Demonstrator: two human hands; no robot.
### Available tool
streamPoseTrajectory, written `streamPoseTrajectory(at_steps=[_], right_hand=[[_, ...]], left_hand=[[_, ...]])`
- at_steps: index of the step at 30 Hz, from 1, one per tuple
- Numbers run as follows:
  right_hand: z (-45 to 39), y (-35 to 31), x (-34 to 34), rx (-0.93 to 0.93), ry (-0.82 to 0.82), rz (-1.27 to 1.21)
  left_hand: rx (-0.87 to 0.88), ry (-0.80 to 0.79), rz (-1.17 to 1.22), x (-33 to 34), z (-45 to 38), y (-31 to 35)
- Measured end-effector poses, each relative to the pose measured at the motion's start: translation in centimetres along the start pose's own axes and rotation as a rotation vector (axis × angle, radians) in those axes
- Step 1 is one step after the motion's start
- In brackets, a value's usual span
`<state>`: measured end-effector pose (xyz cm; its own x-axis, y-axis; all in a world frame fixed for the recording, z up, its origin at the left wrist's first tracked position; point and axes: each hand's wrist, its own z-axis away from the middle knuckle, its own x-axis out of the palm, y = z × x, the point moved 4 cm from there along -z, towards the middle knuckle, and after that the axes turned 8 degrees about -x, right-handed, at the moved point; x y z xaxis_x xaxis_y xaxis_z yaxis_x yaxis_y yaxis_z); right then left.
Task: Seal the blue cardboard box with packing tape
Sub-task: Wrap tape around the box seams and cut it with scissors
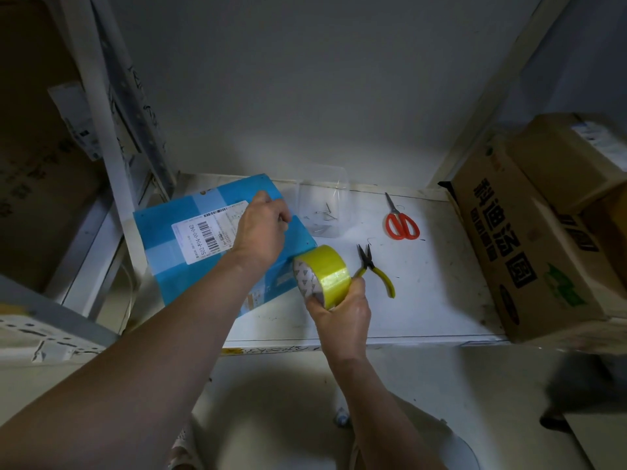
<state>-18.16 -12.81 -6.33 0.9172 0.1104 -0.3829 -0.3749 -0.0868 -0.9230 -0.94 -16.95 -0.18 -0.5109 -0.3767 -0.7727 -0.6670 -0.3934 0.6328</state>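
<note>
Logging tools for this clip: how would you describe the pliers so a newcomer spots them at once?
Start at the white shelf surface lit in the middle of the view, then look just right of the yellow tape roll that the right hand holds. The pliers lie flat there, dark nose pointing away. Their yellow handles set them apart from the red-handled scissors farther back.

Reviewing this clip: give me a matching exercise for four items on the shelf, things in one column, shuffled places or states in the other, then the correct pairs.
Things:
1. tape roll
2. scissors
3. pliers
4. blue box

Places or states:
A. lying under the left hand
B. red handles, near the back of the shelf
C. held in the right hand
D. yellow handles, just right of the tape roll

Pairs: 1-C, 2-B, 3-D, 4-A
</note>
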Motion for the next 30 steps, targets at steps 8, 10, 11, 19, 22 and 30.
streamPoseTrajectory(at_steps=[8,10,11,19,22,30], right_hand=[[0.4,0.7,-0.1,-0.026,-0.001,0.099],[0.3,0.8,-0.2,-0.007,-0.051,0.127],[0.3,0.6,-0.4,-0.003,-0.069,0.138],[2.3,-0.1,-0.7,-0.008,-0.191,0.192],[4.3,0.0,0.1,0.001,-0.279,0.178],[4.5,-0.6,0.0,-0.015,-0.411,0.207]], left_hand=[[0.344,-0.204,-0.429,2.0,6.1,-0.5],[0.311,-0.22,-0.622,2.5,6.6,-1.3],[0.294,-0.218,-0.673,2.4,6.6,-1.3],[0.283,-0.223,-0.576,0.7,7.3,-2.1],[0.331,-0.243,-0.469,-0.2,8.1,-3.2],[0.248,-0.403,-0.394,-0.6,7.4,-2.6]])
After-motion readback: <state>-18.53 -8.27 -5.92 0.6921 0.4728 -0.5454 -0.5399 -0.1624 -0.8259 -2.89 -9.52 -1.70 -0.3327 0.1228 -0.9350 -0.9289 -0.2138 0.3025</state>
